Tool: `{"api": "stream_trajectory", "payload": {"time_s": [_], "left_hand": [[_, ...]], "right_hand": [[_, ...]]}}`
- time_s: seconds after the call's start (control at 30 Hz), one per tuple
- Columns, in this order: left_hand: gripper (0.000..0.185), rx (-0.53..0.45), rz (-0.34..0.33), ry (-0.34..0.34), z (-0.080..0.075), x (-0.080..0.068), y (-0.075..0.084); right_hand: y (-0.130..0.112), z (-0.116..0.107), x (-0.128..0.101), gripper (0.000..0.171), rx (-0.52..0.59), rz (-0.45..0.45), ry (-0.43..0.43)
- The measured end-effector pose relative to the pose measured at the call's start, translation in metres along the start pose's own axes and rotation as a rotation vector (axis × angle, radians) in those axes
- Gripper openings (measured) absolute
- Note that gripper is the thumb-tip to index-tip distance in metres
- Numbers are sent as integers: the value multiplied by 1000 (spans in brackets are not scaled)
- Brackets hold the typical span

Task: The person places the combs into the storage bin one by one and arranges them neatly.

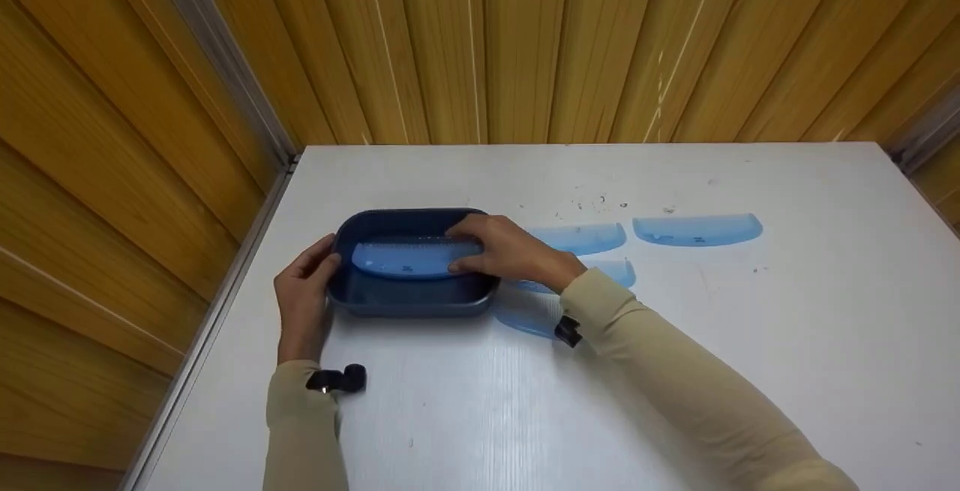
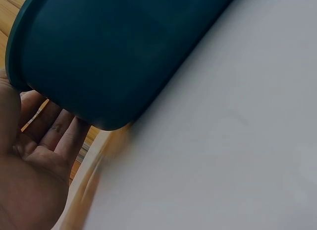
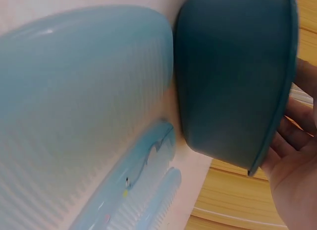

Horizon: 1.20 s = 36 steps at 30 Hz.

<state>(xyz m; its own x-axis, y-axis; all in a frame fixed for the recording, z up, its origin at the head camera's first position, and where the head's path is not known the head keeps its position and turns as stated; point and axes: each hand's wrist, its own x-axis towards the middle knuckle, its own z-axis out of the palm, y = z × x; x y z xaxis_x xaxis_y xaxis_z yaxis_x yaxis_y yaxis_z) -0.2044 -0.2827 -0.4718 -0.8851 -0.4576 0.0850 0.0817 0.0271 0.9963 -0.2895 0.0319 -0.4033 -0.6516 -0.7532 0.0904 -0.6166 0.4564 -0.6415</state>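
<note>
A dark blue plastic tub (image 1: pixel 416 309) with rounded corners stands on the white table. My left hand (image 1: pixel 301 307) grips its left end, thumb over the rim and the other fingers outside against the wall (image 2: pixel 94 66). Inside the tub is a translucent blue comb (image 1: pixel 397 260), teeth toward the far side. My right hand (image 1: pixel 517 249) reaches over the tub's right end and holds that comb by its right end, between thumb and fingers. In the right wrist view, this hand (image 3: pixel 297 175) is at the tub's rim, with the comb hidden behind the wall.
Right of the tub lie several matching combs: one at the far right (image 1: pixel 697 230), one beside it (image 1: pixel 589 238), and others partly under my right forearm, including a near comb (image 1: pixel 529 314). Small specks mark the table (image 1: pixel 465 408). Wood-patterned panels (image 1: pixel 517 48) rise behind it.
</note>
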Motion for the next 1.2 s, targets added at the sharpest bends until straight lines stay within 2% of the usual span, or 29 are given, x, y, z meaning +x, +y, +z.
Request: {"api": "stream_trajectory", "payload": {"time_s": [0.4, 0.6, 0.77, 0.93, 1.0, 1.2], "left_hand": [[35, -47, -29, -3, -3, 2, 2], [36, -79, -34, -17, -3, 2, 2], [36, -99, -43, -21, -2, 2, 2], [35, -8, -19, -11, -2, 3, 0], [35, 15, -7, -8, -1, 4, -1], [35, -1, -17, -18, 0, 6, -1]], "right_hand": [[1, -26, -44, 51, 128, -17, 53], [9, -42, -68, 52, 122, -29, 78], [19, -57, -90, 54, 88, 2, 101], [39, -75, -113, 56, 70, 32, 143], [48, -83, -123, 55, 70, 58, 162], [73, -109, -150, 52, 77, 170, 211]]}}
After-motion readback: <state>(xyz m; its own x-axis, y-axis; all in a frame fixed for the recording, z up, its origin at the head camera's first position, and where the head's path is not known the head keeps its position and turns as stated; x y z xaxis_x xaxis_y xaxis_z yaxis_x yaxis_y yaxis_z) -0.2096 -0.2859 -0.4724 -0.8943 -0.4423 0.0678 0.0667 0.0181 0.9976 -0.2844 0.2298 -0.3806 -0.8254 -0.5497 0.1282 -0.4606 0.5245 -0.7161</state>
